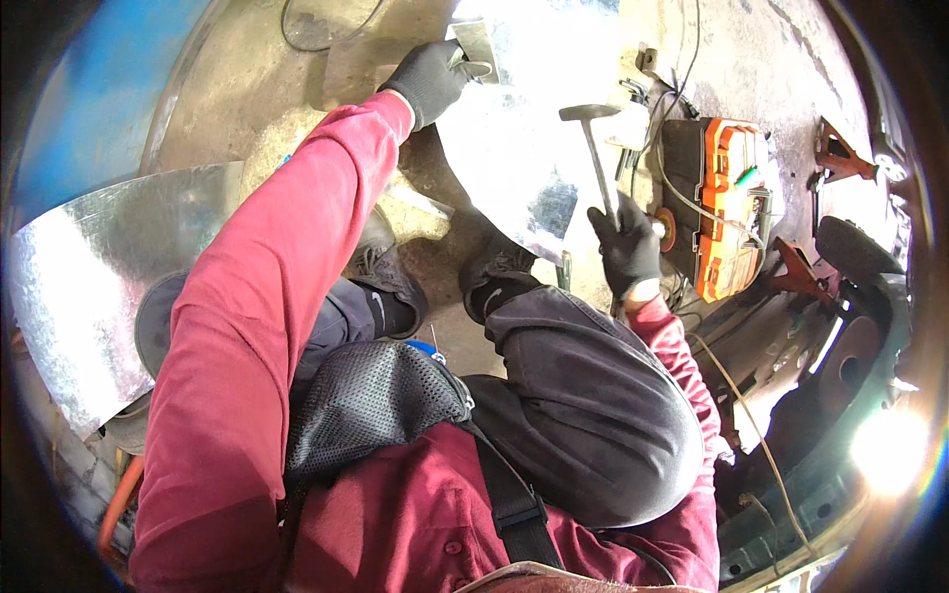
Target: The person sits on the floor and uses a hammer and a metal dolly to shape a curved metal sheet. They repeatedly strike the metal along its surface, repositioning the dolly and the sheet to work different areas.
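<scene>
My left hand (431,83), in a dark glove, is closed at the left edge of a bright sheet of metal (514,138). Its fingers grip a small flat metal piece (477,44) that lies against the sheet; glare hides its exact shape. To the right, my gloved right hand (629,249) wraps round the handle of a hammer (600,163). The hammer's long narrow head is raised over the sheet's right side, apart from my left hand. The lower end of the sheet tapers near my right shoe.
An orange and black toolbox (727,208) stands right of the hammer, with a cable across it. Red stands (840,153) are farther right. Another metal sheet (84,287) leans at the left. A bright lamp (890,450) glares at the lower right.
</scene>
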Demonstrator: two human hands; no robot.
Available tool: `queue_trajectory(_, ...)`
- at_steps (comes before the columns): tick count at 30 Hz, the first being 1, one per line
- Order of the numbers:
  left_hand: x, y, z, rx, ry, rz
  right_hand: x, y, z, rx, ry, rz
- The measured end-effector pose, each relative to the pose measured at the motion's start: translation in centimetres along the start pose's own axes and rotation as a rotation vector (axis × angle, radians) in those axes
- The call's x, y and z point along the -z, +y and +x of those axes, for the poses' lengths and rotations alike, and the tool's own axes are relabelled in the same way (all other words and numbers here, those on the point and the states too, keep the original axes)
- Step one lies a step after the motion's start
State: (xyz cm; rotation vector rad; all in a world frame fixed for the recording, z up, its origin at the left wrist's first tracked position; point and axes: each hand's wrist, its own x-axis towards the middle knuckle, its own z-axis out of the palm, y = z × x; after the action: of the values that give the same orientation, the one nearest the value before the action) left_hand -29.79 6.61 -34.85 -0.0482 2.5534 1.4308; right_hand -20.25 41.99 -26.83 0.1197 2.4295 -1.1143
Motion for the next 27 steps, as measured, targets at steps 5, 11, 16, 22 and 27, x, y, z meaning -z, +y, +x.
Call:
queue_trajectory(5, -0.8, 1.3, 0.2, 0.001, 0.0, 0.068, 3.6, -5.8, 1.7, 0.187, 0.025, 0.021)
queue_trajectory(11, -0.2, 2.2, 0.6, -0.055, -0.027, 0.151, 8.6, -16.7, 1.1, 0.578, 0.234, 0.047)
queue_trajectory(16, -1.6, 2.6, 1.5, -0.072, -0.019, 0.236, 6.9, -14.1, 1.8, 0.793, 0.378, -0.268)
queue_trajectory(22, -1.7, 0.7, 1.1, 0.046, -0.022, -0.061, 4.2, -13.3, 3.2, 0.575, 0.145, -0.319)
queue_trajectory(27, -1.3, 0.4, 1.0, 0.002, -0.016, 0.015, 7.0, -16.0, 2.3, 0.5, 0.221, -0.188)
